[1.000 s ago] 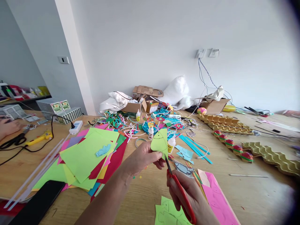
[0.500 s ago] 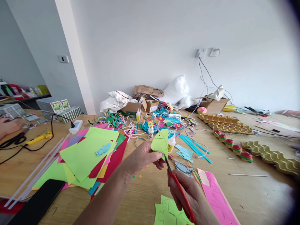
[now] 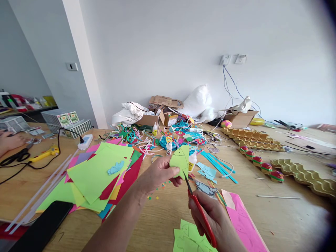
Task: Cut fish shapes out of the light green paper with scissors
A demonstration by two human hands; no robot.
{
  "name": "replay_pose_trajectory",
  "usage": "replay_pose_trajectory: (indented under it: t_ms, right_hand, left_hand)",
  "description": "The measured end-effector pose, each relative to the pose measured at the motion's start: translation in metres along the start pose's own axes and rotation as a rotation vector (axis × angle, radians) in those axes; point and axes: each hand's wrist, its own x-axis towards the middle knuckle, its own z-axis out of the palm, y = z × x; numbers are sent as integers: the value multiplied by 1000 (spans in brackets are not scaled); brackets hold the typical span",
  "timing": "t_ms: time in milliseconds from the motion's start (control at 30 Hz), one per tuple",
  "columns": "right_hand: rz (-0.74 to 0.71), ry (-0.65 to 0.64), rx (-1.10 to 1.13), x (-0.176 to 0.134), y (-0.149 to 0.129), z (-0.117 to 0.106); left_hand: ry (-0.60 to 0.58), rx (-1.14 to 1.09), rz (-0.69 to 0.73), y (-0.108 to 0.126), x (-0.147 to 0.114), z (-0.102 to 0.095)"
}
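Between the thumb and fingers of my left hand (image 3: 165, 171) is a piece of light green paper (image 3: 180, 159) with a fish outline drawn on it. My right hand (image 3: 207, 210) grips red-handled scissors (image 3: 201, 211), whose blade tips touch the paper's lower edge. Below the hands lie more green sheets (image 3: 190, 238) bearing drawn outlines. A pink sheet (image 3: 245, 220) with faint drawings rests right of the scissors. Just beyond the right hand is a blue-grey paper fish (image 3: 206, 189). Another small blue fish cutout (image 3: 115, 168) sits on a stack of coloured paper (image 3: 97, 175) at left.
A black phone (image 3: 43, 227) lies front left, near a yellow glue gun (image 3: 46, 154). Glue bottles (image 3: 192, 161), blue strips (image 3: 219, 166) and craft scraps spread behind my hands. Egg cartons (image 3: 301, 171) stand at right. Another person's hand (image 3: 12, 141) shows at far left.
My left thumb has shifted slightly left on the green paper. The scissors have barely moved, staying at the paper's lower edge.
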Motion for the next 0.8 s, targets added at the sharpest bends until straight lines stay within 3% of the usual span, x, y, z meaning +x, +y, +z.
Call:
replay_pose_trajectory:
  t_ms: [800]
  right_hand:
    - [-19,-5,-17,-2,3,-3]
  left_hand:
    - [-13,-15,-15,-1,0,4]
